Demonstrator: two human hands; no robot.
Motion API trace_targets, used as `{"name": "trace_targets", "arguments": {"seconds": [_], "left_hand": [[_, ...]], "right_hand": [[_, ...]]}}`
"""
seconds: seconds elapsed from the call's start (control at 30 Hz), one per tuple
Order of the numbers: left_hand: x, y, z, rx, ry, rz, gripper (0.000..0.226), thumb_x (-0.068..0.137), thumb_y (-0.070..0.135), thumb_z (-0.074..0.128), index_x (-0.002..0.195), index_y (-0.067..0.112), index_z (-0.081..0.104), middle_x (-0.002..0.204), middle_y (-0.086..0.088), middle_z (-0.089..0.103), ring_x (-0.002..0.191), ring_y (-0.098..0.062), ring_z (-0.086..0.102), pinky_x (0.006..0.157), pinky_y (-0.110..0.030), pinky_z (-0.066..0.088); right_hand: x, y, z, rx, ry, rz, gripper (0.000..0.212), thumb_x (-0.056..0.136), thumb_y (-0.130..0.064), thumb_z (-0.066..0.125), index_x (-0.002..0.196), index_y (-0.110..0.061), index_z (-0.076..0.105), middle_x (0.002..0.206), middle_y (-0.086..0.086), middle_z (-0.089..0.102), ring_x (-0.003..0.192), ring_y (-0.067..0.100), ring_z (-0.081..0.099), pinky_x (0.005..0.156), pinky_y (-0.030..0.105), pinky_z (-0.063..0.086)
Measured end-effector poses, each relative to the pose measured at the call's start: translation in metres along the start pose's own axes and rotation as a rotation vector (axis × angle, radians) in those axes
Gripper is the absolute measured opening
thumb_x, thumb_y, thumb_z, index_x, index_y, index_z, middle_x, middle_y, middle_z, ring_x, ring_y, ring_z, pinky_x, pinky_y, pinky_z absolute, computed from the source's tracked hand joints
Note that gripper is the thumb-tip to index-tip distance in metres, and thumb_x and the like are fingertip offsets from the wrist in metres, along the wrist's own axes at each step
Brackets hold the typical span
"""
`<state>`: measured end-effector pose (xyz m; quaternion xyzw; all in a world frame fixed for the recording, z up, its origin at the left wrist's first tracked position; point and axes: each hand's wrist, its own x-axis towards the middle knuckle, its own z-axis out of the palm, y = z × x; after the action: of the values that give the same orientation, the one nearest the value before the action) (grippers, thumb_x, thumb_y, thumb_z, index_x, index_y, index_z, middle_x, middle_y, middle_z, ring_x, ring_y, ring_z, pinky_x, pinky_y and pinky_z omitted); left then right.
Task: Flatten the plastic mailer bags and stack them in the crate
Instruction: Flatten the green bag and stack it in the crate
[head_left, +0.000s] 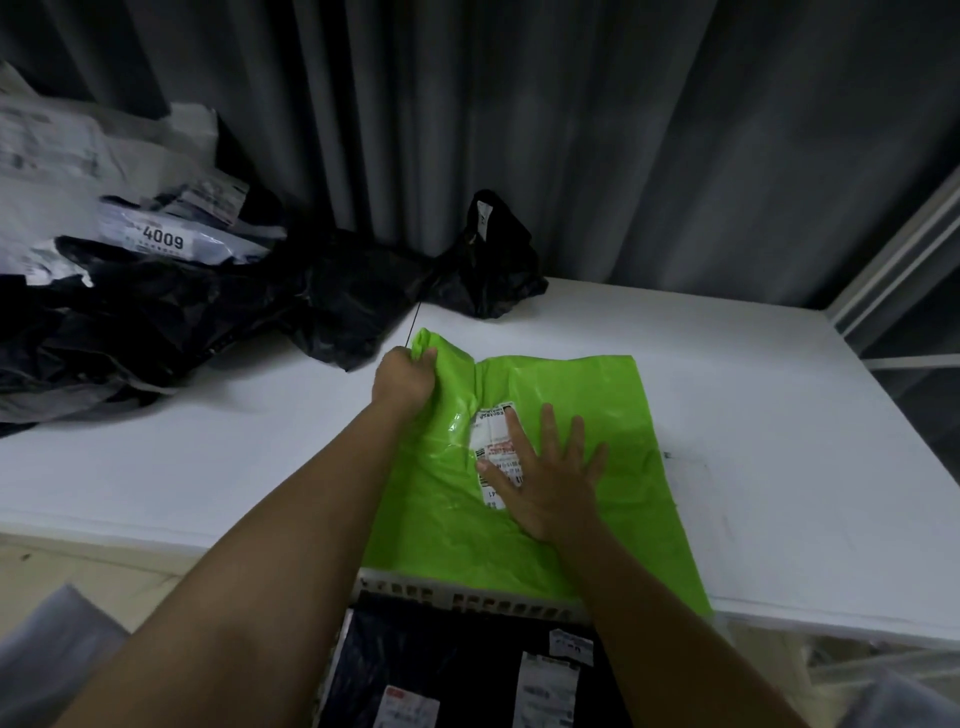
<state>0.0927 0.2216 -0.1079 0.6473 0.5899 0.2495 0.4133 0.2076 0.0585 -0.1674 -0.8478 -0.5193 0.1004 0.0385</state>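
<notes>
A bright green mailer bag (587, 410) lies on the white table (753, 374), its near edge hanging over the crate's rim. My left hand (405, 382) grips the bag's bunched far-left corner. My right hand (545, 473) presses flat on the bag with spread fingers, partly over its white shipping label (493, 431). The white slotted crate (467, 592) stands below the table's near edge. Dark mailers with white labels (457, 670) lie flat inside it.
A heap of crumpled black and white mailer bags (156, 291) covers the table's far left. One black bag (488, 260) stands crumpled at the back middle. Grey curtains hang behind. A white frame (893, 249) runs along the right.
</notes>
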Motion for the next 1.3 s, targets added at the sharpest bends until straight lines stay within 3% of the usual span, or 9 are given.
{"name": "trace_targets", "arguments": {"seconds": [0.1,0.2,0.33,0.43,0.5,0.57,0.7,0.93,1.3], "left_hand": [[0.009,-0.001,-0.004,-0.026,0.052,-0.025,0.025,0.096,0.025,0.054,0.075,0.012,0.051,0.077,-0.012,0.058,0.091,-0.036,0.059,0.075,-0.033,0.042],[0.011,-0.011,-0.007,-0.027,0.124,-0.108,0.02,0.096,0.025,0.055,0.104,0.009,0.061,0.108,-0.018,0.063,0.106,-0.035,0.057,0.087,-0.033,0.041],[0.002,-0.011,-0.003,0.12,0.235,-0.126,0.029,0.098,0.027,0.047,0.121,0.01,0.052,0.131,-0.017,0.049,0.123,-0.036,0.043,0.096,-0.041,0.038],[-0.018,-0.004,0.009,0.327,0.3,0.18,0.044,0.099,0.032,0.04,0.138,0.01,0.038,0.145,-0.016,0.032,0.134,-0.034,0.028,0.106,-0.047,0.027],[-0.029,-0.006,0.018,0.476,0.21,0.473,0.05,0.101,0.036,0.03,0.147,0.016,0.029,0.154,-0.011,0.022,0.142,-0.029,0.016,0.114,-0.047,0.015],[-0.031,-0.011,0.028,0.649,0.055,0.597,0.052,0.102,0.038,0.021,0.152,0.022,0.017,0.16,-0.004,0.007,0.147,-0.023,0.001,0.117,-0.045,0.004],[-0.021,-0.018,0.053,0.785,-0.083,0.561,0.059,0.101,0.044,0.014,0.153,0.021,-0.004,0.16,-0.002,-0.012,0.146,-0.019,-0.017,0.115,-0.043,-0.011],[-0.001,-0.037,0.061,0.79,-0.104,0.431,0.07,0.092,0.067,0.007,0.146,0.034,-0.021,0.155,0.0,-0.026,0.143,-0.025,-0.024,0.114,-0.052,-0.014],[0.001,-0.035,0.062,0.912,-0.116,0.278,0.074,0.084,0.075,0.0,0.148,0.04,-0.016,0.156,-0.008,-0.023,0.142,-0.037,-0.022,0.111,-0.063,-0.01]], "right_hand": [[0.0,0.0,0.002,0.001,0.013,-0.008,0.085,0.068,-0.087,-0.002,0.142,-0.049,-0.023,0.156,0.004,-0.028,0.141,0.041,-0.023,0.103,0.066,-0.02],[0.001,0.001,0.002,0.006,0.009,-0.005,0.09,0.062,-0.089,-0.011,0.141,-0.048,-0.025,0.155,0.004,-0.029,0.141,0.041,-0.024,0.103,0.067,-0.019],[0.001,0.0,-0.001,0.005,-0.035,0.013,0.087,0.071,-0.087,0.004,0.144,-0.046,-0.023,0.155,0.005,-0.029,0.141,0.041,-0.025,0.104,0.067,-0.018],[0.011,-0.001,-0.01,0.04,0.033,0.012,0.084,0.077,-0.086,0.009,0.146,-0.045,-0.017,0.156,0.005,-0.025,0.142,0.041,-0.02,0.105,0.066,-0.015],[0.028,-0.002,-0.018,-0.003,0.176,-0.066,0.078,0.082,-0.079,0.004,0.15,-0.041,-0.008,0.159,0.005,-0.016,0.144,0.039,-0.013,0.108,0.063,-0.011],[0.046,-0.002,-0.027,-0.047,0.231,-0.152,0.073,0.084,-0.069,-0.001,0.151,-0.039,-0.002,0.16,0.003,-0.013,0.145,0.036,-0.013,0.109,0.061,-0.012],[0.065,0.005,-0.02,-0.102,0.144,-0.167,0.071,0.083,-0.072,-0.002,0.148,-0.044,-0.011,0.158,0.0,-0.022,0.143,0.037,-0.022,0.11,0.064,-0.014],[0.068,0.013,-0.006,-0.03,0.067,-0.025,0.073,0.082,-0.08,0.006,0.144,-0.05,-0.016,0.156,-0.002,-0.026,0.141,0.039,-0.025,0.104,0.064,-0.02],[0.072,0.015,-0.005,-0.007,0.03,0.021,0.077,0.08,-0.084,0.012,0.146,-0.05,-0.009,0.158,0.003,-0.021,0.14,0.042,-0.025,0.106,0.067,-0.018]]}}
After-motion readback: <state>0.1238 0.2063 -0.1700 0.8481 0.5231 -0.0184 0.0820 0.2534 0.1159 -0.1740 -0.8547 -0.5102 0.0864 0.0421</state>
